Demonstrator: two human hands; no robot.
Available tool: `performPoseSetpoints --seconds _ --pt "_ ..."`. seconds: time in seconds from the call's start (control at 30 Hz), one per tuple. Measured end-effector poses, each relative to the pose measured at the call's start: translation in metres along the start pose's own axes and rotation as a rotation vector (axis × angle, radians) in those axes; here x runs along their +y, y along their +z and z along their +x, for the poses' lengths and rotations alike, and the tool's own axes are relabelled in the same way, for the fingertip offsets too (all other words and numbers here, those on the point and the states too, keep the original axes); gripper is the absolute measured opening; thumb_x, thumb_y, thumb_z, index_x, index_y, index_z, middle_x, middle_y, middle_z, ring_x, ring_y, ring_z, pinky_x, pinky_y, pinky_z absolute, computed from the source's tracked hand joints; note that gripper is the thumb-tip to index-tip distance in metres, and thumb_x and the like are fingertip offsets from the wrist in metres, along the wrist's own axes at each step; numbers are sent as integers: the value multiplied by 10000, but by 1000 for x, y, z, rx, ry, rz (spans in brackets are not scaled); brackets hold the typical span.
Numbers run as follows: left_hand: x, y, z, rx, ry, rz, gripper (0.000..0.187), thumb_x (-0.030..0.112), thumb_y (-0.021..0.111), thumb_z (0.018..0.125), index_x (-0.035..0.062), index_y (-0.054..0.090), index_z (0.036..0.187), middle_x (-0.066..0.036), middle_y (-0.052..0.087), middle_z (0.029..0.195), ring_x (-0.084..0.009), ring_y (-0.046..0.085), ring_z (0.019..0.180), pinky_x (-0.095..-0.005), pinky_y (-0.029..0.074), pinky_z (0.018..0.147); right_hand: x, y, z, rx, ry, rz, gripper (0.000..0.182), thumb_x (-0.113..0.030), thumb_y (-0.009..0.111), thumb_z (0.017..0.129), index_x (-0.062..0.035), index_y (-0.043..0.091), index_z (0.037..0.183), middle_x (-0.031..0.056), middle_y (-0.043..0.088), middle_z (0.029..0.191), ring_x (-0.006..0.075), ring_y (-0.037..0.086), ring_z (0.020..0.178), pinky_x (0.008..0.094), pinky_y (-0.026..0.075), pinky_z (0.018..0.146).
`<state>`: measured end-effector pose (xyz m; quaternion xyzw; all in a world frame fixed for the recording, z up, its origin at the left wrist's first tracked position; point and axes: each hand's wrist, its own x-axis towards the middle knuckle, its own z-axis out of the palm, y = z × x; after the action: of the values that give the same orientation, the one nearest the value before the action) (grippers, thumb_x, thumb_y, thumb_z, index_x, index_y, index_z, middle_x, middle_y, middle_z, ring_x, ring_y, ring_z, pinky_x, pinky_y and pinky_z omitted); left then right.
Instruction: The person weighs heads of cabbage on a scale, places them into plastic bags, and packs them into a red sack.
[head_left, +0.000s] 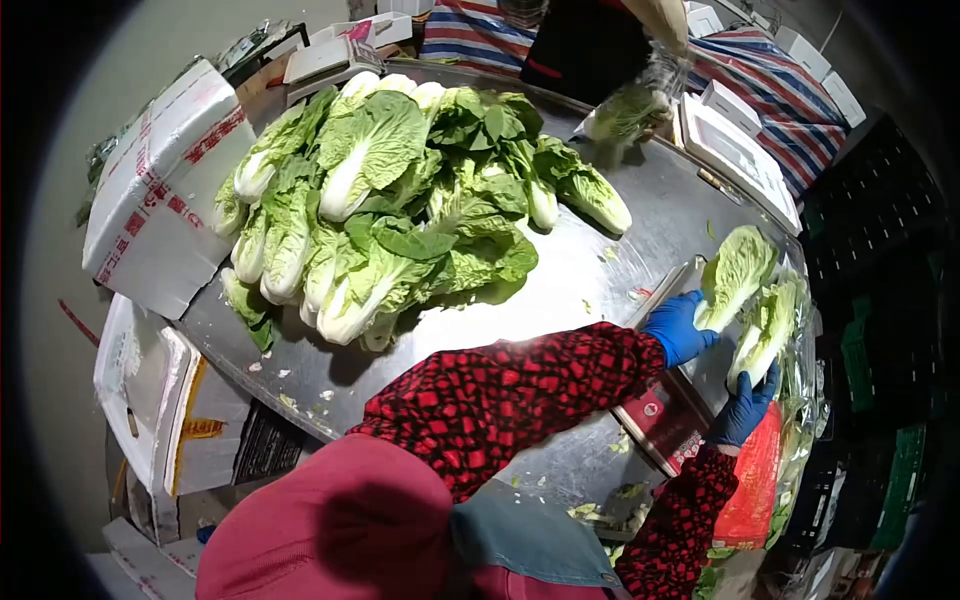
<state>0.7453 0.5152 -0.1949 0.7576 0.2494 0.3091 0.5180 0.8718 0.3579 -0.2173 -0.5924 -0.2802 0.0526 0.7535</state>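
Note:
Two napa cabbages lie side by side at the right of the table. My left hand (682, 330), in a blue glove, is closed around the white base of the upper cabbage (742, 268). Lower down, my right hand (745, 408), also gloved in blue, grips the base of the second cabbage (768, 325). Beneath and beside my hands is what looks like a scale, with a red panel (655, 415) bearing buttons. A red plastic bag (750, 485) sits below my right hand.
A large pile of napa cabbages (375, 205) covers the left of the metal table (560, 290). White foam boxes (165, 185) stand at the left edge. Across the table, another person handles a bagged vegetable (630, 115). Dark crates (880, 300) are stacked at the right.

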Motion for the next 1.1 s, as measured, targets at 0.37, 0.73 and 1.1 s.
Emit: performPoseSetpoints --seconds 0.37,0.73,1.1 --pt "-25 -109 -22 287 541 651 816 302 744 674 148 364 1379 -189 365 1276 -374 348 1192 -470 302 994 4 -52 -40 -12 -288 -947 697 -166 684 784 -44 346 1381 204 361 1399 337 332 1303 401 252 1077" --pt "-134 -286 -37 324 -297 768 1088 166 782 609 167 105 1460 -236 496 1243 -374 504 1122 -408 421 930 -19 -292 -139 1058 464 -1375 1035 -566 710 695 -14 216 1418 222 315 1415 358 403 1247 465 399 960" --pt "-86 -321 3 566 89 17 470 197 693 758 14 559 1170 -139 647 1003 -272 627 842 -348 479 772 63 -430 -115 644 696 -660 516 -438 728 745 4 598 977 62 612 870 204 565 736 372 463 656"
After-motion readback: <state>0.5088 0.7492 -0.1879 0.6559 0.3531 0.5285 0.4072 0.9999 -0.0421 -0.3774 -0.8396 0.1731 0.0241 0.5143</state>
